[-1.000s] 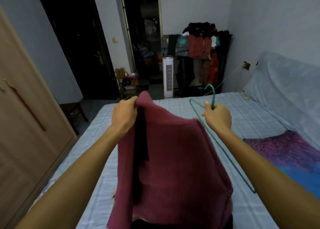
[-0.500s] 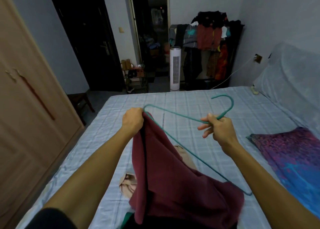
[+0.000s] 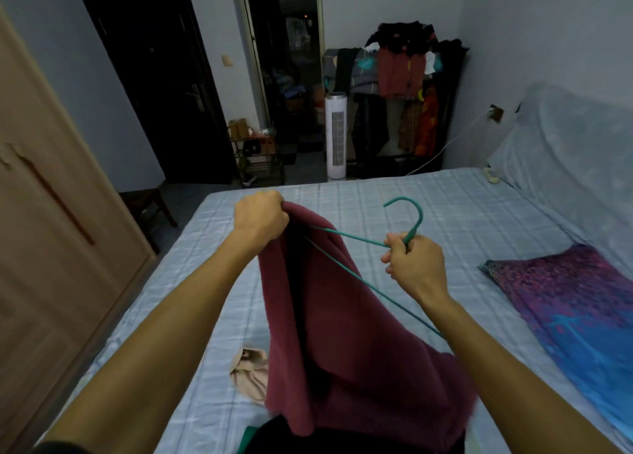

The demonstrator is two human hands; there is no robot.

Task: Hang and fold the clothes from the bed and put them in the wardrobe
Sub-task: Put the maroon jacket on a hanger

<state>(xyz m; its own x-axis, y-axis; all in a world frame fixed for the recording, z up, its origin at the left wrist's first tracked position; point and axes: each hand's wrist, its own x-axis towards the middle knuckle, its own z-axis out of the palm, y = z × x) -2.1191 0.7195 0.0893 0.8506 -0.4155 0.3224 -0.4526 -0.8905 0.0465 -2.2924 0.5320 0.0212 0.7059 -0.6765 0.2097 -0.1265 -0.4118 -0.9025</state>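
Garment first: maroon fleece garment [image 3: 356, 333] held up over the bed [image 3: 428, 206], top edge bunched in the left hand [image 3: 262, 215], the rest hanging down with its hem draped toward the near edge. Held high like that so the opening hangs slack and the dark lining shows — that gives the hanger a way in. Teal wire hanger [image 3: 370, 241] is angled with one arm running into the fabric just below the left fist; its lower bar crosses the front of the garment down toward the right forearm. Right hand [image 3: 412, 265] is clenched on the hanger neck just under the hook, hook up and free, so it can steer the wire sideways. Left hand is closed tight on cloth only, as far as shows.

Judgement: threading step, hanger partly in, the other shoulder not yet seated.

A beige piece of clothing [image 3: 250, 373] lies crumpled on the bed beside the garment, and a purple-blue cloth [image 3: 575, 302] lies flat to the right — both probably waiting. Wardrobe [image 3: 51, 213] stands at the left, doors shut. Far corner holds a loaded clothes rack [image 3: 404, 86] and a white tower fan [image 3: 336, 134].
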